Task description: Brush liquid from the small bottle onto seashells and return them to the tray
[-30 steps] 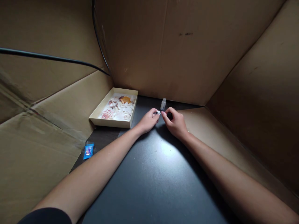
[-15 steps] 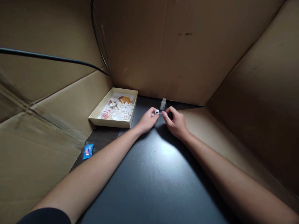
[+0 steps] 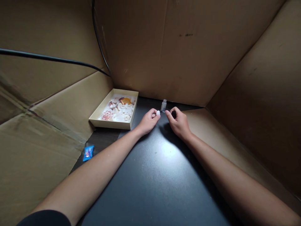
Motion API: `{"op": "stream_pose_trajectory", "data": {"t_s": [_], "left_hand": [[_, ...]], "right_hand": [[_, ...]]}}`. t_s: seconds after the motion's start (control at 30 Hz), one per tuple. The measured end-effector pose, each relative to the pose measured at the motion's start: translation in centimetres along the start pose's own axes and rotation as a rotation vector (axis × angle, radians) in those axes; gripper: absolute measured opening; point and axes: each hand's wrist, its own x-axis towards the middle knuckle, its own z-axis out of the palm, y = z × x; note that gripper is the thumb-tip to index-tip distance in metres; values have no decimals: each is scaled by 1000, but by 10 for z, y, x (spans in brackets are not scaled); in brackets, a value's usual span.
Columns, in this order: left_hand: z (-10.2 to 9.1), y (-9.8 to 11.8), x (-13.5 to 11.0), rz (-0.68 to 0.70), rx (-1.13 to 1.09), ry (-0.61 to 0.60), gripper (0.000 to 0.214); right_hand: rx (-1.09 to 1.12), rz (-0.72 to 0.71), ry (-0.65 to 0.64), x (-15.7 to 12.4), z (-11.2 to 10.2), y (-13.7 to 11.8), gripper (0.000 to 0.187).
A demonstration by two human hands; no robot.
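The left hand (image 3: 149,121) is closed in a pinch on a small white rounded piece (image 3: 158,112), held between thumb and bent fingers, with the piece showing at the fingertips, above the table and facing the other hand. The right hand (image 3: 179,124) is curled around a small black object (image 3: 173,114), gripping it between the thumb and the bent index finger; most of it is hidden, so its full shape cannot be told. The two hands are near each other but apart, thumbs turned inward.

Just beyond the gap between them, a small clear bottle with a narrow neck and whitish, cloudy lower part (image 3: 164,105) stands upright on the smooth dark grey table (image 3: 141,182). A bright patch of light lies on the tabletop nearer the viewer, and the right hand casts a shadow beside it.

To the left of the hands sits a shallow pale-yellow rectangular box (image 3: 110,124), holding shell shapes in white, orange and streaked red (image 3: 119,108); whether they are loose or printed cannot be told. Nearer, beside the left forearm, lies a small shiny blue packet (image 3: 88,153). A flat brown cardboard sheet (image 3: 207,128) lies right of the right hand. Brown cardboard walls (image 3: 188,69) surround everything, and a black cable (image 3: 47,57) runs across the left side.
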Motion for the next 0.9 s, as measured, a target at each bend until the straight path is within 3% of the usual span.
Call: {"op": "stream_pose_trajectory", "data": {"t_s": [0.2, 0.3, 0.47, 0.6, 0.77, 0.9], "left_hand": [[-2, 2, 2, -73, -17, 31, 10], [-4, 3, 3, -109, -49, 30, 16], [-6, 5, 2, -115, -76, 8, 17], [-6, 7, 1, -123, -57, -7, 13], [-6, 6, 2, -94, -49, -43, 12], [-6, 4, 1, -71, -35, -50, 16]], "right_hand": [[55, -31, -86, -1, -2, 0, 16], [101, 3, -61, -1, -2, 3, 21], [132, -58, -150, -1, -1, 4, 28], [100, 2, -22, 0, 0, 4, 32], [108, -57, -139, -1, 1, 2, 34], [100, 3, -66, -1, 1, 1, 39]]}}
